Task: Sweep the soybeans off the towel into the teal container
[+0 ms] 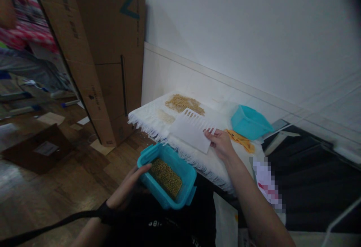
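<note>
My left hand (128, 187) grips the near side of a teal plastic container (186, 177) partly filled with small yellow-green beans (166, 177), held just below the edge of the table. My right hand (221, 143) pinches a white flat toothed scraper (191, 130) that lies on the white fringed cloth (152, 121). A pile of tan grains (183, 103) sits on the cloth beyond the scraper, with a smaller pale patch of grains (166, 116) to its left.
A second teal container (249, 122) stands at the back right, with a yellow-orange packet (241, 140) in front of it. Tall cardboard boxes (104, 51) lean against the wall on the left. Flattened cardboard (36, 149) lies on the wooden floor.
</note>
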Motion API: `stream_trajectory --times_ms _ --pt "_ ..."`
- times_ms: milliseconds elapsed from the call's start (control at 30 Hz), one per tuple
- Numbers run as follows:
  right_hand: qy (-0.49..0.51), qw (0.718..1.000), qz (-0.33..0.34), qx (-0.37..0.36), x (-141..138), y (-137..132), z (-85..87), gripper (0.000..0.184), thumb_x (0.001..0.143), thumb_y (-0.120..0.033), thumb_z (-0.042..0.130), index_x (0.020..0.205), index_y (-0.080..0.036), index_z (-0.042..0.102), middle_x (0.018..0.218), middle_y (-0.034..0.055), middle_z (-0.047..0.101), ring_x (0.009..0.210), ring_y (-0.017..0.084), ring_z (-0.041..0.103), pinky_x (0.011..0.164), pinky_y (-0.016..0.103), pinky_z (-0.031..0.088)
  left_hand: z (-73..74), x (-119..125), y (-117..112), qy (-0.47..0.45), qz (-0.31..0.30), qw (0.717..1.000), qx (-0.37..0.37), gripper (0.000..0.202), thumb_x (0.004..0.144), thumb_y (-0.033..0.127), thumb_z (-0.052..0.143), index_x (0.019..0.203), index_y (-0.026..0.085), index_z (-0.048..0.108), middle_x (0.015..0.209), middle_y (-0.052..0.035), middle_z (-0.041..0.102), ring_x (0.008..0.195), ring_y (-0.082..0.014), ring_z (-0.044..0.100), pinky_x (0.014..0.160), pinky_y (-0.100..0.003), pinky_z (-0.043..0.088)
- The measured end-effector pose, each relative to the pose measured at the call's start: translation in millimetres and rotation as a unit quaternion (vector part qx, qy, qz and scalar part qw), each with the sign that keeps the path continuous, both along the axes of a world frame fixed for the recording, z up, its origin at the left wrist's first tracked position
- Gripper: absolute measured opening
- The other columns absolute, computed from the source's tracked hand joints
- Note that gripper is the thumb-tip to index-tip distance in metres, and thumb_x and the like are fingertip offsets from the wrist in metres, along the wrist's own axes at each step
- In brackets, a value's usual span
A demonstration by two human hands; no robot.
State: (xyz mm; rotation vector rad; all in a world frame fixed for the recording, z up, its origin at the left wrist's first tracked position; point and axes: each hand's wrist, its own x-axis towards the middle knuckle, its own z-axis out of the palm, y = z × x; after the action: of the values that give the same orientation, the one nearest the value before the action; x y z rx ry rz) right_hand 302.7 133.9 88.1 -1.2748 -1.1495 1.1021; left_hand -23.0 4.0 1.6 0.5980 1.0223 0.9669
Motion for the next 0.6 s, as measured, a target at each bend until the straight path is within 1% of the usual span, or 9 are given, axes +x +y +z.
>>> stream_trajectory --times_ms 100,200,267,367,433,533,600 --pt "0.011 0.999 0.045 -0.029 -5.6 5.7 -8.4 0.058 0.044 -0.059 0.106 0.081 -0.019 0.084 0.083 0.0083 0.084 0.074 0.025 0.076 0.072 0.037 0.063 0.5 1.2 -0.4 0.01 -0.002 1.0 -0.007 0.081 0.091 0.059 0.077 0.159 0.022 0.052 0.166 -0.0169 0.056 0.145 -0.0444 0.057 0.081 -0.043 0.064" --pt "0.014 0.997 0.065 -0.047 -10.8 19.2 -14.5 0.059 0.043 -0.06 0.107 0.079 -0.019 0.084 0.08 0.0073 0.083 0.071 0.023 0.075 0.071 0.036 0.062 1.4 2.5 -0.7 0.005 -0.007 1.0 -0.01 0.078 0.091 0.06 0.076 0.157 0.024 0.055 0.164 -0.0151 0.058 0.143 -0.043 0.059 0.083 -0.042 0.063" --pt "0.015 0.996 0.067 -0.057 -11.7 31.1 -16.4 0.06 0.042 -0.06 0.107 0.078 -0.018 0.083 0.079 0.0072 0.082 0.069 0.023 0.074 0.068 0.035 0.061 1.2 3.2 -0.5 0.003 -0.008 1.0 -0.017 0.077 0.091 0.06 0.076 0.155 0.024 0.056 0.16 -0.0147 0.062 0.14 -0.0422 0.062 0.083 -0.041 0.063" --pt "0.004 0.996 0.073 -0.059 -11.2 50.7 -16.8 0.061 0.041 -0.059 0.107 0.078 -0.018 0.082 0.079 0.007 0.082 0.068 0.023 0.074 0.066 0.035 0.061 -0.3 2.7 1.3 0.002 -0.002 1.0 -0.027 0.077 0.089 0.06 0.079 0.153 0.022 0.058 0.151 -0.0166 0.069 0.138 -0.0428 0.063 0.081 -0.041 0.063" --pt "-0.003 0.996 0.075 -0.049 -12.1 63.9 -16.5 0.061 0.04 -0.058 0.107 0.079 -0.018 0.081 0.079 0.0062 0.082 0.069 0.023 0.074 0.067 0.035 0.061 -1.2 1.4 3.1 -0.003 0.004 0.999 -0.038 0.078 0.086 0.059 0.081 0.152 0.022 0.061 0.144 -0.0172 0.074 0.137 -0.0432 0.064 0.082 -0.042 0.065" --pt "-0.01 0.997 0.066 -0.028 -16.7 83.4 -16.7 0.062 0.041 -0.059 0.105 0.08 -0.019 0.08 0.078 0.0052 0.082 0.072 0.024 0.075 0.068 0.036 0.06 -1.5 0.2 5.1 -0.002 0.016 0.998 -0.057 0.079 0.083 0.057 0.085 0.151 0.024 0.063 0.131 -0.0169 0.08 0.13 -0.0436 0.07 0.084 -0.046 0.066" --pt "-0.018 0.998 0.06 -0.025 -21.5 95.7 -17.1 0.061 0.041 -0.06 0.104 0.08 -0.02 0.079 0.078 0.0052 0.081 0.075 0.026 0.076 0.069 0.037 0.06 -1.6 0.8 5.1 0.0 0.022 0.998 -0.061 0.08 0.081 0.057 0.086 0.151 0.025 0.064 0.127 -0.0164 0.081 0.127 -0.0438 0.071 0.086 -0.048 0.066"
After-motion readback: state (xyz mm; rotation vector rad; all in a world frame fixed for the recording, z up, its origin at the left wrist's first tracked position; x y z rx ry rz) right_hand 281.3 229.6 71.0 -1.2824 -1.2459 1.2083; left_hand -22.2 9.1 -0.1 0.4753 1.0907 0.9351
